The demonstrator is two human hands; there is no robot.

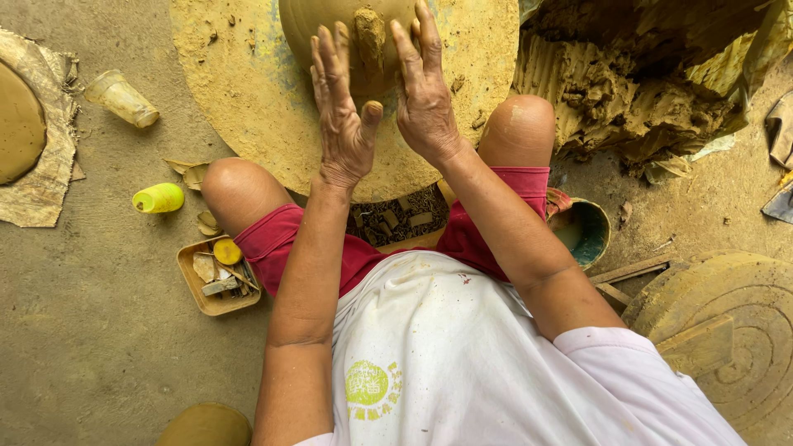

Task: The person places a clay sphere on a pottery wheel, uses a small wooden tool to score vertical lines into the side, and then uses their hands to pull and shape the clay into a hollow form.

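A rounded clay form (301, 29) stands on a large round clay-smeared wheel (248, 99) between my knees. A small lump of clay (370, 35) sticks up on its near side. My left hand (340, 116) is flat with straight fingers, held against the form just left of the lump. My right hand (425, 91) is flat too, just right of the lump, fingertips reaching up the form's side. Both hands are smeared with clay and grip nothing.
A big heap of raw clay (628, 91) lies at the upper right. A small teal bowl (582, 231) sits by my right knee. At left are a yellow thread cone (159, 198), a plastic cup (122, 99), a tray of small tools (215, 277) and a clay disc on cloth (18, 124). A ribbed round slab (735, 330) lies at right.
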